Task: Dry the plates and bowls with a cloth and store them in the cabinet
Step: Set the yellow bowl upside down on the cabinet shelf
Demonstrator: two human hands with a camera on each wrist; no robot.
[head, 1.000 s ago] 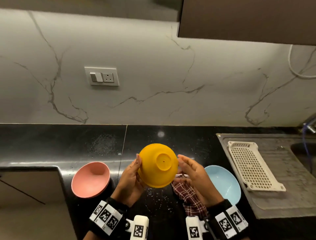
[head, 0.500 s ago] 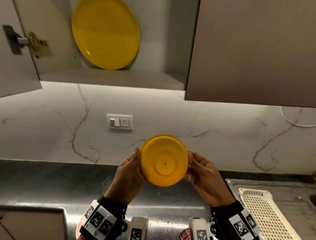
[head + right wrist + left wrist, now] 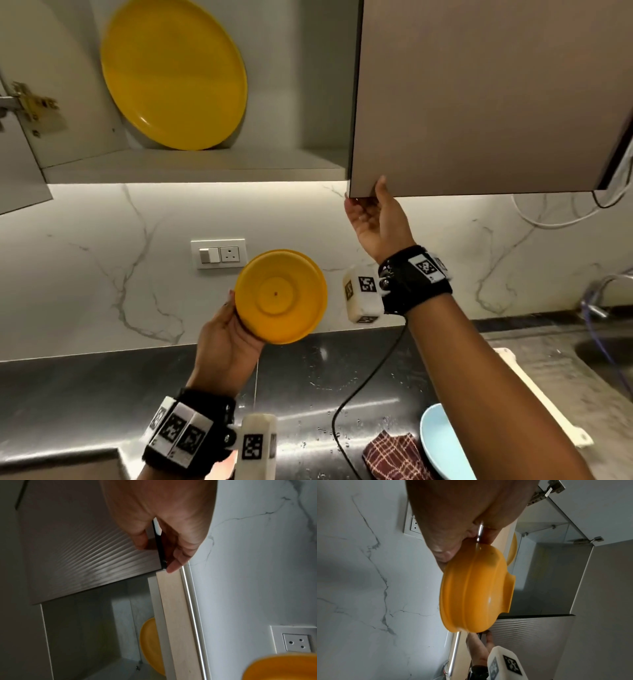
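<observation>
My left hand (image 3: 229, 337) holds a yellow bowl (image 3: 281, 296) by its rim, its underside facing me, in front of the marble wall; the left wrist view shows the same bowl (image 3: 476, 588) side-on. My right hand (image 3: 375, 214) grips the lower left corner of the brown cabinet door (image 3: 479, 99), thumb on the front and fingers behind the edge (image 3: 161, 547). A yellow plate (image 3: 174, 72) leans upright inside the open cabinet on its white shelf (image 3: 191, 168). A checked cloth (image 3: 394, 457) lies on the counter beside a light blue bowl (image 3: 436, 442).
The left cabinet door (image 3: 20, 171) stands open with its hinge showing. A switch and socket plate (image 3: 218, 254) is on the wall. A black cable (image 3: 363, 383) hangs from my right wrist. The sink and tap (image 3: 603, 301) lie at the right, with a white rack's edge (image 3: 507, 356).
My right hand let go of the yellow bowl and rose to take the cabinet door's corner. The left hand alone holds the bowl now, and my view has tilted up toward the cabinet.
</observation>
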